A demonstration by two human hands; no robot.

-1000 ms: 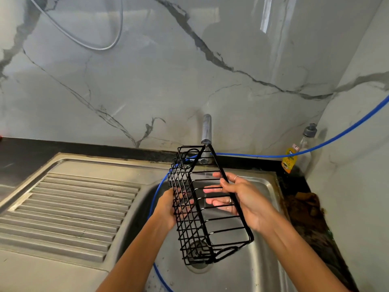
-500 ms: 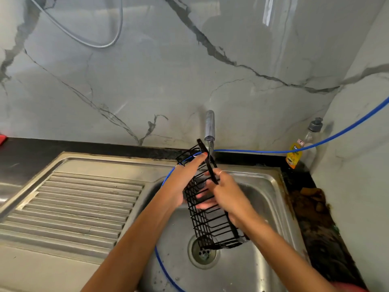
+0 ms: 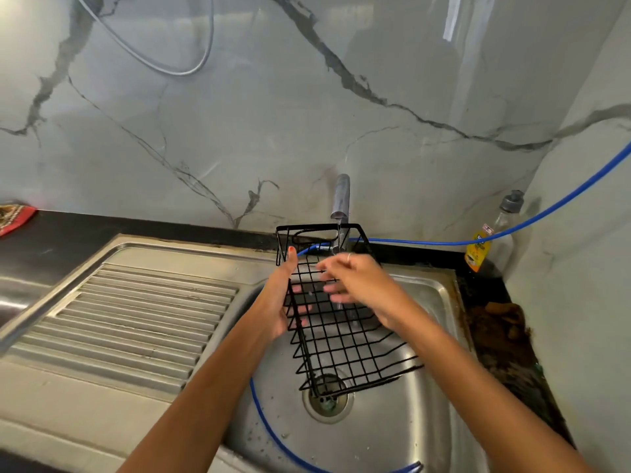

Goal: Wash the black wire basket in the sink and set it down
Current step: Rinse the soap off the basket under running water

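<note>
— Counting first: what do you have on the head view?

— One black wire basket [image 3: 336,331], tilted over the sink [image 3: 426,291], its low end above the single drain [image 3: 327,397], its top edge under the one tap [image 3: 341,199]. A thin stream of water falls from the spout through the mesh. Two hands, mine by proxy.

— And the grips?

— My left hand [image 3: 278,302] clasps the basket's left side, thumb up along the rim, fingers curled behind the mesh. My right hand [image 3: 362,288] lies loose and spread against the inside of the grid, one ring showing; its fingertips are blurred, so how hard they press I cannot tell.

— Anything else?

— One blue hose [image 3: 512,230] along the back wall, and a blue hose running through the bowl; whether they join I cannot see behind the basket. One dish soap bottle [image 3: 491,237] in the right corner, label unreadable. One ribbed drainboard [image 3: 136,319] to the left. A red patterned cloth [image 3: 15,218] is cut off by the left edge. A grey cable [image 3: 177,68] loops on the marble wall.
</note>
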